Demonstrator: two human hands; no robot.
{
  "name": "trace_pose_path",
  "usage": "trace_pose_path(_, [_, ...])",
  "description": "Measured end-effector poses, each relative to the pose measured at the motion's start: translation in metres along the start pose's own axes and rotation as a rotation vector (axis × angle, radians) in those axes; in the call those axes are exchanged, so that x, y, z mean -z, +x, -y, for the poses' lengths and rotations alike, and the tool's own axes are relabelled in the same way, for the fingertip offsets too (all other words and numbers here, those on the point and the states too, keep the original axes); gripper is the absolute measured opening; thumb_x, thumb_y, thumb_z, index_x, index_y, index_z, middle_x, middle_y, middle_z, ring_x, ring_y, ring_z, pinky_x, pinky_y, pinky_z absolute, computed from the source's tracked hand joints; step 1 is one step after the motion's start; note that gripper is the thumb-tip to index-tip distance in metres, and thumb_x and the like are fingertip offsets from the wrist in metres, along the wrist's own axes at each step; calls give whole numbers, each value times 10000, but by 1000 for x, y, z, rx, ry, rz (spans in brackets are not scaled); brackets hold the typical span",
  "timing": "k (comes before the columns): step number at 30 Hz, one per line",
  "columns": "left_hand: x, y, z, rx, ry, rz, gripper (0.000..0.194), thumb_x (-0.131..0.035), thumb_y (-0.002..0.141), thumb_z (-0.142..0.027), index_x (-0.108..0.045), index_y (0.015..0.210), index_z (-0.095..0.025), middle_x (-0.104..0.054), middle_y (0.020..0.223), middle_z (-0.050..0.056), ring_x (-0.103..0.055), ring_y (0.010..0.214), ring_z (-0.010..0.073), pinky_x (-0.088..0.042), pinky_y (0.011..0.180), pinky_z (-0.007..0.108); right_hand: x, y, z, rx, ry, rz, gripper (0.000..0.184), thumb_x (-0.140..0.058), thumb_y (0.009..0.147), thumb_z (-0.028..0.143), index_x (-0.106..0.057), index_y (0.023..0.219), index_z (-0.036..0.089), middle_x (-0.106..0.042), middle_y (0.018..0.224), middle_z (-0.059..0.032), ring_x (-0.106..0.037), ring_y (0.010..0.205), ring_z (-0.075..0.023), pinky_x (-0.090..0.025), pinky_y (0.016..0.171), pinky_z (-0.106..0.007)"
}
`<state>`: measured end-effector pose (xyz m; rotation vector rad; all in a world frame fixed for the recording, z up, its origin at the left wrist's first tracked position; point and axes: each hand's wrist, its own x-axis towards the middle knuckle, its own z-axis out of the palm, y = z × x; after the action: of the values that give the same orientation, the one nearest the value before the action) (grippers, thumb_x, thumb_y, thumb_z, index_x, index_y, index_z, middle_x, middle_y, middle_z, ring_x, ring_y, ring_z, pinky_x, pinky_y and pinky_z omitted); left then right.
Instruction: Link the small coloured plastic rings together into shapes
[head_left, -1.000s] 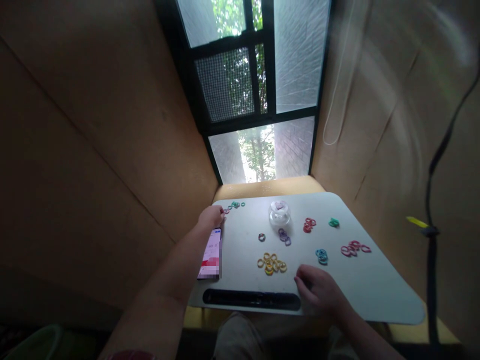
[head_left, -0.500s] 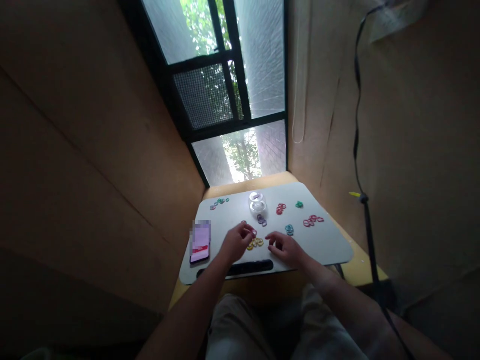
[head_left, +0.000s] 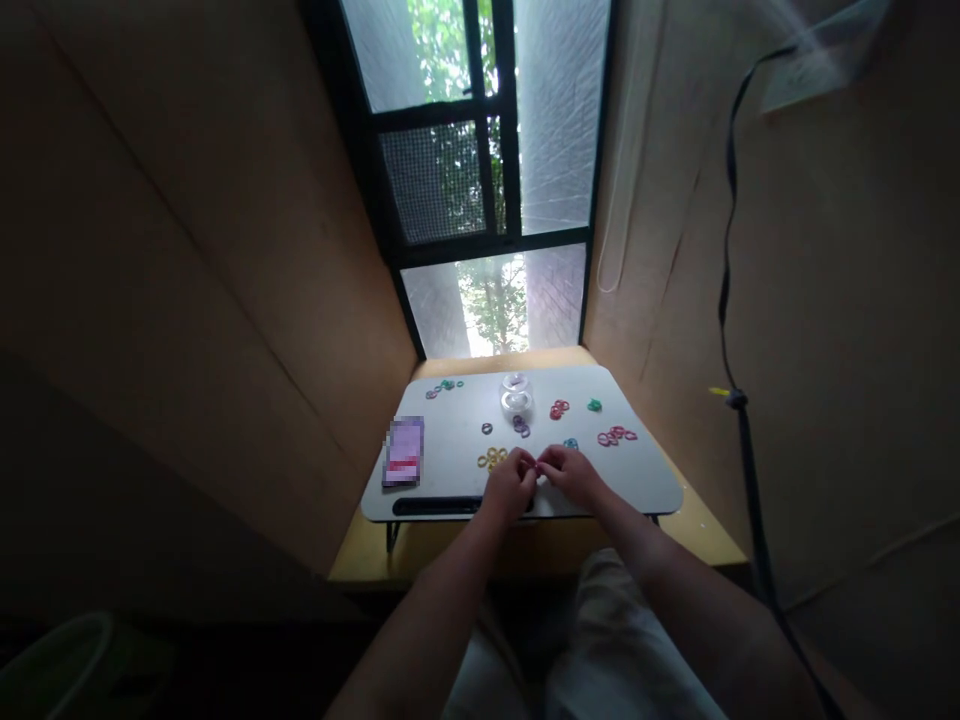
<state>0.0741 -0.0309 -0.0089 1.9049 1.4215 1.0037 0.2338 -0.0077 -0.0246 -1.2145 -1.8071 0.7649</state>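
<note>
My left hand (head_left: 511, 482) and my right hand (head_left: 570, 474) meet above the front of a white lap table (head_left: 450, 425). Their fingertips pinch a small pink hair tie (head_left: 537, 468), mostly covered by the fingers. Just left of my left hand lies a cluster of yellow hair ties (head_left: 484, 461). Teal hair ties (head_left: 571, 443) are partly hidden behind my right hand. Farther back are purple hair ties (head_left: 522, 428) and a single dark hair tie (head_left: 487, 428).
A clear round container (head_left: 516, 400) stands at the back middle. Red (head_left: 559, 409), pink (head_left: 616, 436) and green hair ties (head_left: 594, 405) sit rightward; mixed ones (head_left: 448, 385) lie back left. A phone (head_left: 403, 455) is at the left edge, a black slot (head_left: 435, 506) in front.
My left hand has moved right with the pink hair tie, uncovering the yellow ones and the dark one. My right hand has come up to it and now pinches it too. The view has shifted.
</note>
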Motion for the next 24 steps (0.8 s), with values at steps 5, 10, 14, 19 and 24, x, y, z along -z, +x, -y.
trace_pose_path(5, [0,-3,4,-9,-19,-46,140,-555,814,-248,-586,943,-207,-663,749,-6,-604,674,128,-445,640,248,-8,4,-2,-17,6,-51,148,-566,789,289,-631,749,163,-655,676,-24,-578,613,-146,-427,566,-249])
trace_pose_path(10, [-1,-2,4,-10,-31,-27,214,-538,825,-245,-635,1010,-199,-688,785,14,-614,686,133,-470,673,261,-8,-3,1,-18,-31,-89,154,-572,797,307,-595,717,178,-638,648,-13,-571,587,-146,-421,559,-254])
trace_pose_path(14, [-1,-2,7,-24,-4,-22,220,-535,835,-254,-691,982,-202,-713,833,35,-626,726,146,-479,698,274,-7,-8,6,-13,-65,-104,155,-570,803,307,-589,706,188,-630,642,-3,-565,590,-142,-420,570,-253])
trace_pose_path(19, [-1,0,11,-27,-22,-10,221,-536,840,-263,-708,970,-213,-721,826,31,-631,726,146,-479,706,276,-6,-9,11,-12,-76,-128,144,-572,801,288,-586,693,195,-620,633,3,-553,581,-134,-416,565,-245])
trace_pose_path(24, [0,2,11,2,6,-8,201,-541,840,-309,-700,864,-189,-701,750,31,-620,678,144,-467,661,268,-8,-9,9,-2,-76,-143,127,-578,795,273,-593,696,195,-611,623,7,-539,568,-130,-408,548,-239])
